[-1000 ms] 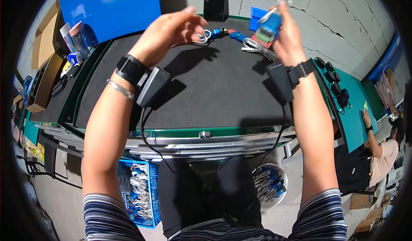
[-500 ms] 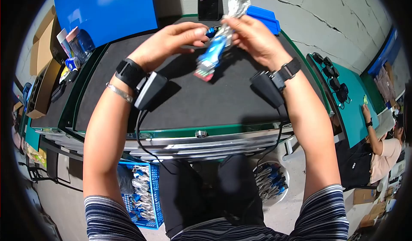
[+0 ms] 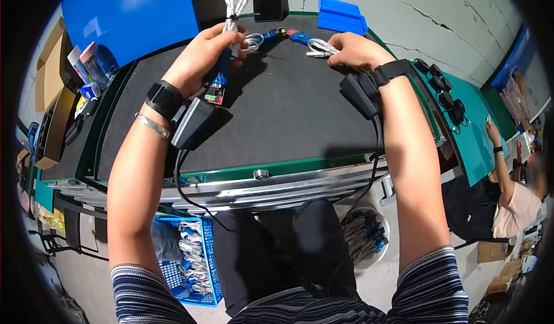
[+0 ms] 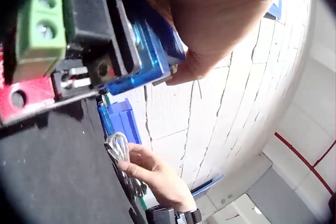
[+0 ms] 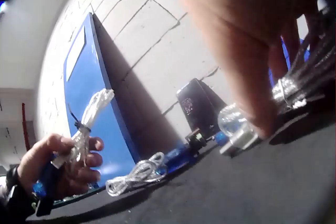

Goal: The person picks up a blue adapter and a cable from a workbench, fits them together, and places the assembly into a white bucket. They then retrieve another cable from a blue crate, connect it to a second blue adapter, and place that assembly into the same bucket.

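My left hand [image 3: 210, 50] grips a bundled clear-silver cable [image 3: 236, 4] with a blue-wrapped circuit board [image 3: 218, 83] on its end. The bundle stands upright above the fingers, with a dark tie round it in the right wrist view. The board's green terminal block [image 4: 44, 29] and red edge [image 4: 29, 98] show close up in the left wrist view. My right hand [image 3: 360, 53] pinches a second coiled cable [image 3: 321, 48] at the back right of the mat; its blue board [image 3: 299, 37] lies to the left. A third coiled cable [image 3: 253, 43] lies beyond my left fingers.
A phone [image 3: 268, 0] leans on the wall behind the dark mat [image 3: 277, 116]. Near it stands a blue bin [image 3: 341, 16]. A blue panel [image 3: 127, 12] and bottles [image 3: 95, 61] are at left. Below are a blue basket [image 3: 214, 260] and a white bucket [image 3: 381, 257] of cables.
The bundled cable with its board has passed from my right hand to my left. My right hand has moved back to the right and taken hold of another coiled cable on the mat.
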Available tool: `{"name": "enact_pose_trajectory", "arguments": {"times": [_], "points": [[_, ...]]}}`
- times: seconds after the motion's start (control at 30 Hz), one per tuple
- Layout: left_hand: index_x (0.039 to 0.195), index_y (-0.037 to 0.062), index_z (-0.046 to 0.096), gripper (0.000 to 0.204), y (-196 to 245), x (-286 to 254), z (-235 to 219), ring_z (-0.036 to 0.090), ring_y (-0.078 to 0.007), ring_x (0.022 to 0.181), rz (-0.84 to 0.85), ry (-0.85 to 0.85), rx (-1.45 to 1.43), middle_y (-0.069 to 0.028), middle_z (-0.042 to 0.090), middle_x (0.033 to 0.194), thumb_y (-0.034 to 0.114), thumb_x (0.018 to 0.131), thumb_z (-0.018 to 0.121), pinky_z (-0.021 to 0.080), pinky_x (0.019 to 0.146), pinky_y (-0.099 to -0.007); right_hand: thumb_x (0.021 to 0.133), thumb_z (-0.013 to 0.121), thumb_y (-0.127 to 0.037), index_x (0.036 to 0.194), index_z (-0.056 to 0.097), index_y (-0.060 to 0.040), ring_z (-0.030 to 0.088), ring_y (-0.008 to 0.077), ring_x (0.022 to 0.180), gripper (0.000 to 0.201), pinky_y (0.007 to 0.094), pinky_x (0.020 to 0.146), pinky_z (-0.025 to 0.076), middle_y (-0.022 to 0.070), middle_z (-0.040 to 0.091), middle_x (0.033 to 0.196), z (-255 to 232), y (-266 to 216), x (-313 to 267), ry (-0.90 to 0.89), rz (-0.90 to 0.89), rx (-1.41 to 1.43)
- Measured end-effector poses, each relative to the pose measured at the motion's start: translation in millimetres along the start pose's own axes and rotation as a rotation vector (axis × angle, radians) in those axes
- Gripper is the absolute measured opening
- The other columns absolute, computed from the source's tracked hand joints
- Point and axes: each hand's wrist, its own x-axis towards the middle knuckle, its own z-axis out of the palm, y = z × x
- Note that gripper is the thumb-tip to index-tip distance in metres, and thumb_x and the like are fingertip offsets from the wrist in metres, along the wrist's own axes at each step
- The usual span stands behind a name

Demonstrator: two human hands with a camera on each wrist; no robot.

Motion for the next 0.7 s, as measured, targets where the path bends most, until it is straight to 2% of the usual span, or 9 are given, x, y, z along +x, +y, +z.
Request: {"name": "enact_pose_trajectory", "arguments": {"times": [0.1,0.17,0.2,0.27,0.43,0.53,0.57,0.67,0.7], "points": [[0.12,0.003,0.056,0.035,1.8,-0.6,-3.0,0.062,-0.0157,0.089,0.006,0.026,-0.041,-0.0093,0.063,0.103,0.025,0.094,0.053,0.052,0.081,-0.028,0.073,0.07,-0.016,0.104,0.068,-0.0018,0.065,0.0217,0.08,0.034,0.0311,0.071,0.05,0.0122,0.069,0.088,3.3,5.1,4.2,0.086,-0.004,0.062],[0.12,0.0021,0.055,0.034,-1.1,2.3,-7.3,0.064,-0.0189,0.094,0.039,0.068,-0.137,-0.0109,0.063,0.105,0.024,0.094,0.053,0.052,0.086,-0.0299,0.075,0.07,-0.016,0.105,0.068,-0.0024,0.065,0.0199,0.08,0.032,0.0303,0.071,0.05,0.0117,0.069,0.088,2.1,1.8,8.7,0.4,-0.113,0.064],[0.121,0.0005,0.053,0.035,-1.1,3.4,-9.2,0.064,-0.0205,0.096,0.048,0.064,-0.183,-0.0127,0.063,0.108,0.024,0.094,0.051,0.053,0.087,-0.0312,0.075,0.07,-0.016,0.105,0.068,-0.0024,0.065,0.0199,0.08,0.032,0.0303,0.071,0.05,0.0117,0.069,0.088,0.0,-1.6,12.0,0.404,-0.129,0.061],[0.123,-0.0011,0.05,0.036,-0.7,3.9,-10.2,0.064,-0.0228,0.101,0.044,0.111,-0.273,-0.0148,0.063,0.112,0.021,0.094,0.048,0.052,0.09,-0.0327,0.081,0.069,-0.019,0.106,0.068,-0.0015,0.066,0.0174,0.081,0.03,0.0306,0.07,0.051,0.0104,0.07,0.089,-2.3,-4.7,15.4,0.586,-0.228,0.504],[0.124,-0.0024,0.047,0.037,2.6,7.2,-12.7,0.063,-0.0259,0.106,0.076,0.154,-0.37,-0.0172,0.061,0.117,0.019,0.093,0.045,0.052,0.093,-0.0341,0.096,0.057,-0.025,0.109,0.061,-0.0002,0.066,0.0128,0.08,0.028,0.022,0.063,0.055,0.0091,0.068,0.098,-13.4,-30.6,-7.7,0.116,-0.324,1.297],[0.125,-0.0024,0.047,0.038,5.5,6.3,-12.6,0.062,-0.0267,0.108,0.142,0.204,-0.365,-0.018,0.06,0.12,0.018,0.092,0.046,0.051,0.093,-0.0342,0.096,0.057,-0.025,0.108,0.061,0.0011,0.068,0.0145,0.08,0.029,0.024,0.065,0.058,0.0109,0.068,0.099,-10.8,-34.7,-9.6,-0.054,-0.366,1.463],[0.125,-0.0024,0.046,0.039,6.4,4.9,-12.5,0.062,-0.0268,0.109,0.178,0.239,-0.368,-0.0182,0.059,0.121,0.018,0.092,0.046,0.051,0.094,-0.0341,0.096,0.056,-0.023,0.118,0.057,0.0019,0.069,0.0167,0.082,0.033,0.0272,0.07,0.06,0.0139,0.068,0.101,-11.5,-26.7,-6.5,-0.211,-0.383,1.521],[0.125,-0.0023,0.046,0.038,5.0,6.4,-18.1,0.061,-0.0264,0.11,0.173,0.275,-0.415,-0.0177,0.059,0.122,0.017,0.092,0.047,0.051,0.094,-0.0341,0.095,0.057,-0.021,0.128,0.05,0.0001,0.07,0.018,0.082,0.04,0.028,0.07,0.06,0.0162,0.067,0.105,-15.0,-38.5,-22.3,-0.251,-0.429,1.462],[0.125,-0.0022,0.046,0.038,4.3,6.7,-18.7,0.061,-0.0268,0.11,0.168,0.269,-0.4,-0.0178,0.059,0.123,0.017,0.092,0.046,0.051,0.095,-0.0345,0.098,0.048,-0.025,0.136,0.044,-0.0019,0.069,0.0217,0.091,0.045,0.0287,0.075,0.059,0.0202,0.064,0.113,-15.4,-39.1,-19.4,-0.382,-0.538,1.473]]}}
